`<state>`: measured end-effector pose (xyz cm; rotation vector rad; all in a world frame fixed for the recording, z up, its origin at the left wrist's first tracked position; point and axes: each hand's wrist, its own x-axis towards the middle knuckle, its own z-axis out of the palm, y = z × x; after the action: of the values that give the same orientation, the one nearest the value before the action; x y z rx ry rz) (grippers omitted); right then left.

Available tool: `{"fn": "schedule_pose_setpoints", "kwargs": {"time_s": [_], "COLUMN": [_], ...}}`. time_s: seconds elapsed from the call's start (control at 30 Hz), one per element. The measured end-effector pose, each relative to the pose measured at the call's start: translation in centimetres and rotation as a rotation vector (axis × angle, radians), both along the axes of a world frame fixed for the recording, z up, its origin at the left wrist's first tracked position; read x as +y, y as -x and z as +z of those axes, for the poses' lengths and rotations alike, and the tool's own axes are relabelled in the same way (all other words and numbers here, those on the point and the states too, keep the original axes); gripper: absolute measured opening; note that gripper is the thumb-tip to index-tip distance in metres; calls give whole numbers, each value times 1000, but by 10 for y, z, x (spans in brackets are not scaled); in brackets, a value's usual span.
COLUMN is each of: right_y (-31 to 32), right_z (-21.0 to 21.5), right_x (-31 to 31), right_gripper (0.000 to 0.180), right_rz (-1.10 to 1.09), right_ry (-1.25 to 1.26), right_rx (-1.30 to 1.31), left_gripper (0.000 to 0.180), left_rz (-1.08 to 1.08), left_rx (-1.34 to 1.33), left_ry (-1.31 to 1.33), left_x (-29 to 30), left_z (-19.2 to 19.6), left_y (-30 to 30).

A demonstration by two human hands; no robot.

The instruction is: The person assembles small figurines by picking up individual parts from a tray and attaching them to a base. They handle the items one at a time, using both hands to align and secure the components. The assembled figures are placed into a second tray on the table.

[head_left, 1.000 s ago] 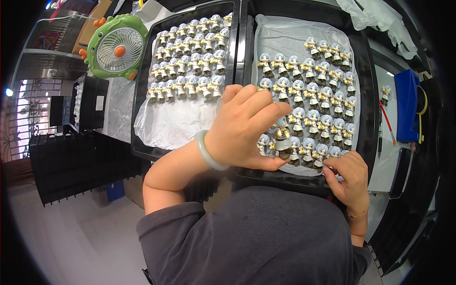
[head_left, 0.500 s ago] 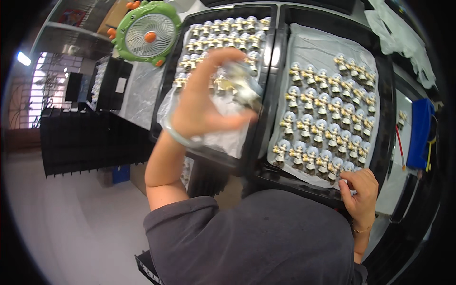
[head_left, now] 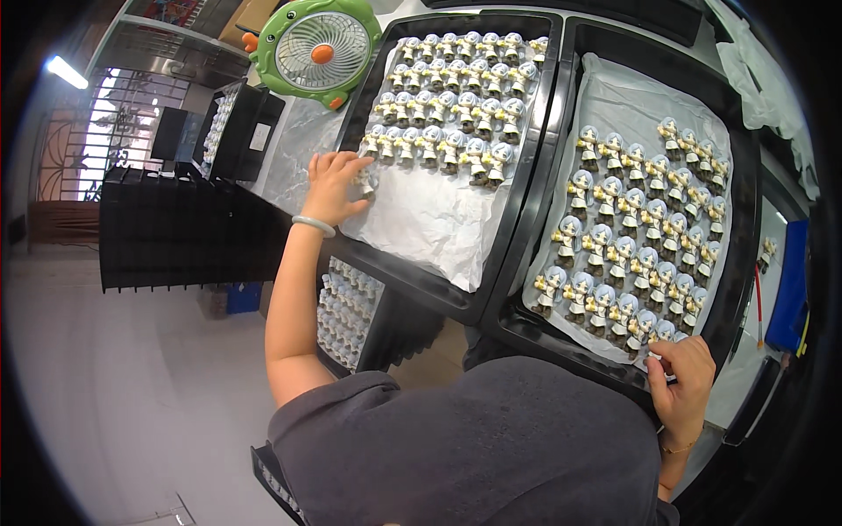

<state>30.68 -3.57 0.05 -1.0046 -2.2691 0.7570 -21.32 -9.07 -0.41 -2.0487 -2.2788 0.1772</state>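
Note:
In the left black tray (head_left: pixel 548 79), my left hand (head_left: pixel 330 188) is at the left edge with a small figurine (head_left: pixel 365 182) between thumb and fingers. This figurine has pale hair and a white-and-dark outfit, and my fingers partly hide it. It is just below the front row of similar standing figurines (head_left: pixel 430 145). My right hand (head_left: pixel 684 377) is closed at the near right corner of the right black tray (head_left: pixel 517 285), beside the last figurine (head_left: pixel 664 331) of the front row. A small whitish bit shows at its fingertips, too little to name.
White lining paper (head_left: pixel 438 219) lies under the figurines in both trays. A green fan (head_left: pixel 321 53) stands behind the left tray. Stacked black trays (head_left: pixel 193 232) are at left, and another figurine-filled tray (head_left: pixel 346 316) sits lower down. A blue bin (head_left: pixel 789 289) is at right.
My left hand has moved left and down with the figurine, from above the left tray's middle to its left edge. My right hand stays at the right tray's corner. The view has shifted.

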Motion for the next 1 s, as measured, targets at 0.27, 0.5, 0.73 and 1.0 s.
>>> {"fn": "schedule_pose_setpoints", "kwargs": {"time_s": [0.27,0.5,0.73,1.0], "right_y": [-1,-4,-6,-13], "right_z": [2,-1,-3,-14], "right_x": [0,4,2,3], "right_gripper": [14,13,9,11], "right_rz": [3,59,-1,-33], "right_ry": [-12,-47,-54,-61], "right_rx": [12,13,22,83], "left_gripper": [66,30,27,38], "left_rz": [-1,-413,-625,-102], "left_rx": [217,-267,-258,-809], "left_ry": [163,-137,-120,387], "left_x": [6,95,245,331], "left_z": [-5,39,-16,-73], "left_y": [9,-123,-300,-302]}}
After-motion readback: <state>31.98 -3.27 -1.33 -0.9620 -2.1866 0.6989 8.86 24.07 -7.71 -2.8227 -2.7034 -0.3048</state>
